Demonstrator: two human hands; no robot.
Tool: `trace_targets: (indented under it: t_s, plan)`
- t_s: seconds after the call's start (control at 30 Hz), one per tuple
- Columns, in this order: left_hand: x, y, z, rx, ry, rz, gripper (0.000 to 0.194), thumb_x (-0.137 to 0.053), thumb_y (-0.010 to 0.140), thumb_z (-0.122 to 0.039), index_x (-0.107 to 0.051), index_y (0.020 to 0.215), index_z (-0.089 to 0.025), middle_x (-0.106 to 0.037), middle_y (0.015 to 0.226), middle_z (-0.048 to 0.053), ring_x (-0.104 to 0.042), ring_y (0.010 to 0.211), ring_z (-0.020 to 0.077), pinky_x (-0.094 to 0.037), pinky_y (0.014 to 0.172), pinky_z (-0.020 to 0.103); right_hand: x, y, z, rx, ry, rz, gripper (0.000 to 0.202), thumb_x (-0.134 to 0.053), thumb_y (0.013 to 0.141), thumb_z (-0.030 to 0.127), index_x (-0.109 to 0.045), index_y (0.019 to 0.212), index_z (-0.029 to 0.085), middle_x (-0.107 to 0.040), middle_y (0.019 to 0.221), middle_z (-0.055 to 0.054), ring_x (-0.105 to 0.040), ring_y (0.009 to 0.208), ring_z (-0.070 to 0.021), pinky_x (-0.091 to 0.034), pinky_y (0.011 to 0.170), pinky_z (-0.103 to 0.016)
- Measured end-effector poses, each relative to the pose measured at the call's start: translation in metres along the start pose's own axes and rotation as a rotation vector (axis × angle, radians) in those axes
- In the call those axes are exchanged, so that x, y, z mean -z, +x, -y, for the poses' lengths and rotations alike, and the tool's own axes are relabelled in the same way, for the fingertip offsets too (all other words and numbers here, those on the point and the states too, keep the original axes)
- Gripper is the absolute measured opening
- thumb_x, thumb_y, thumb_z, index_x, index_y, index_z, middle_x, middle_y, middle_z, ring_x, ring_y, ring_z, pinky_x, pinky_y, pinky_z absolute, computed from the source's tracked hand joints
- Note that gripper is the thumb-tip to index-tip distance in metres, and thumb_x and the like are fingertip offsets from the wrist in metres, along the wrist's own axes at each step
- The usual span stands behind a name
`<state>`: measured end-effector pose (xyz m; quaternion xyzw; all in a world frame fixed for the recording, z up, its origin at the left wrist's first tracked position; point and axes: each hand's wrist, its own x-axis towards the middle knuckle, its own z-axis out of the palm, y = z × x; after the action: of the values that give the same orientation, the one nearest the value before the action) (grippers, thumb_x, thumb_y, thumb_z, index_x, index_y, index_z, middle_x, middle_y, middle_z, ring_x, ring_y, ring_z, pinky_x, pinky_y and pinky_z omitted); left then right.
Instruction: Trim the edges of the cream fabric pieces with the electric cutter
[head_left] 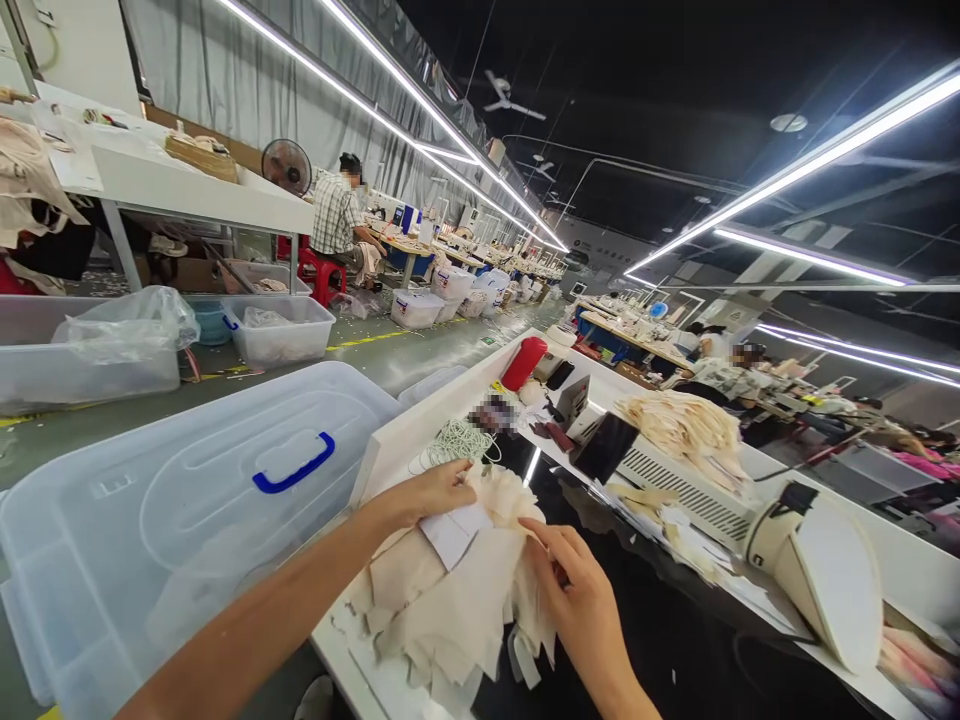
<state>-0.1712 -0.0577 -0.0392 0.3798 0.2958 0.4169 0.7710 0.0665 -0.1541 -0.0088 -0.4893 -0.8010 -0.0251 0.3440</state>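
Cloth pieces (450,620) lie piled on the surface (667,600) before you, seemingly for easy reach. Your left hand (435,493) curls its grip beside the white paper (454,532), perhaps steadying it; your right hand (581,590), grip loosely bent, meets the cloth. Whether either pinches cannot be told.

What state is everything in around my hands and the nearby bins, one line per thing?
Left hand: at the fabric's far edge, fingers curled
Right hand: at the fabric's right edge, fingers bent
Beige fabric pieces: loosely piled
White slip: lying on the fabric
Large clear lid: on its bin
Smaller clear bin: open
Ceiling lights: lit
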Motion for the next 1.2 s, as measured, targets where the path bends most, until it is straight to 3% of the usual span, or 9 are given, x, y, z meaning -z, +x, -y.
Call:
trace_targets:
  t_s: [0.1, 0.2, 0.37, 0.47, 0.67, 0.8, 0.97, 1.07, 1.2]
  plan:
    - [-0.001, -0.003, -0.003, 0.008, 0.144, -0.062, 0.082, -0.091, 0.070, -0.023, -0.061, 0.146, -0.019, -0.077, 0.099, 0.005, -0.070, 0.077, 0.0231, -0.051, 0.075, 0.029, -0.010, 0.003, 0.003, 0.064, -0.016, 0.016, 0.030, -0.051, 0.108, 0.022, -0.075, 0.123, 0.028, -0.067, 0.092, -0.003, -0.067, 0.074, -0.0158, -0.056, 0.063, -0.025]
    - [-0.006, -0.008, -0.009, -0.008, 0.251, -0.061, 0.078, -0.091, 0.073, -0.029, -0.061, 0.144, -0.018, -0.077, 0.104, 0.007, -0.071, 0.085, 0.0245, -0.051, 0.074, 0.028, -0.022, -0.001, 0.006, 0.124, -0.046, -0.010, 0.029, -0.051, 0.107, 0.021, -0.077, 0.117, 0.027, -0.067, 0.093, -0.004, -0.067, 0.075, -0.0167, -0.056, 0.065, -0.027]
    - [-0.008, -0.013, -0.015, 0.003, 0.384, -0.015, 0.059, -0.086, 0.075, -0.032, -0.066, 0.129, -0.018, -0.069, 0.083, 0.001, -0.057, 0.058, 0.0145, -0.041, 0.056, 0.024, -0.031, -0.013, 0.005, 0.174, -0.099, -0.110, 0.027, -0.052, 0.107, 0.019, -0.076, 0.116, 0.025, -0.070, 0.098, -0.006, -0.068, 0.078, -0.0182, -0.056, 0.066, -0.029]
    - [-0.005, -0.013, -0.017, 0.004, 0.442, -0.019, 0.069, -0.084, 0.080, -0.041, -0.060, 0.140, -0.018, -0.068, 0.084, 0.001, -0.059, 0.060, 0.0152, -0.042, 0.057, 0.025, -0.032, -0.015, 0.003, 0.173, -0.120, -0.151, 0.025, -0.052, 0.106, 0.018, -0.075, 0.115, 0.024, -0.070, 0.098, -0.006, -0.068, 0.078, -0.0186, -0.055, 0.066, -0.030]
    - [0.004, -0.016, -0.022, -0.096, 0.603, -0.097, 0.107, -0.081, 0.083, -0.069, -0.033, 0.166, -0.021, -0.070, 0.126, 0.014, -0.071, 0.111, 0.0297, -0.053, 0.098, 0.040, -0.040, -0.007, 0.005, 0.125, -0.098, -0.169, 0.025, -0.050, 0.107, 0.019, -0.073, 0.117, 0.022, -0.070, 0.097, -0.006, -0.068, 0.080, -0.0188, -0.057, 0.067, -0.030]
    - [0.006, -0.037, -0.029, -0.156, 0.687, -0.100, 0.124, -0.080, 0.074, -0.082, -0.029, 0.169, -0.021, -0.040, 0.167, 0.024, -0.044, 0.152, 0.0395, -0.036, 0.124, 0.049, -0.038, -0.002, 0.007, 0.092, -0.073, -0.176, 0.025, -0.050, 0.107, 0.022, -0.073, 0.117, 0.024, -0.070, 0.097, -0.005, -0.068, 0.080, -0.0196, -0.058, 0.068, -0.032]
    - [0.005, -0.078, -0.035, -0.187, 0.891, -0.013, 0.126, -0.089, 0.073, -0.068, -0.024, 0.171, -0.024, -0.021, 0.178, 0.015, -0.027, 0.162, 0.0389, -0.025, 0.132, 0.050, -0.036, 0.009, 0.004, 0.032, -0.067, -0.196, 0.025, -0.051, 0.107, 0.024, -0.074, 0.116, 0.024, -0.070, 0.100, -0.006, -0.070, 0.085, -0.0214, -0.059, 0.068, -0.033]
    - [0.006, -0.086, -0.033, -0.215, 0.983, -0.130, 0.107, -0.081, 0.083, -0.054, -0.027, 0.170, -0.024, -0.036, 0.172, 0.014, -0.045, 0.152, 0.0369, -0.035, 0.127, 0.050, -0.041, 0.018, 0.003, 0.012, -0.074, -0.194, 0.025, -0.051, 0.107, 0.025, -0.075, 0.116, 0.025, -0.071, 0.102, -0.006, -0.070, 0.085, -0.0213, -0.060, 0.069, -0.034]
    - [0.012, -0.077, -0.027, -0.306, 1.089, -0.362, 0.053, -0.056, 0.096, -0.040, -0.061, 0.143, -0.017, -0.076, 0.123, 0.014, -0.070, 0.118, 0.0340, -0.050, 0.111, 0.048, -0.041, 0.021, 0.006, 0.044, -0.106, -0.190, 0.027, -0.051, 0.106, 0.025, -0.076, 0.118, 0.024, -0.072, 0.110, -0.009, -0.069, 0.088, -0.0254, -0.060, 0.075, -0.042]
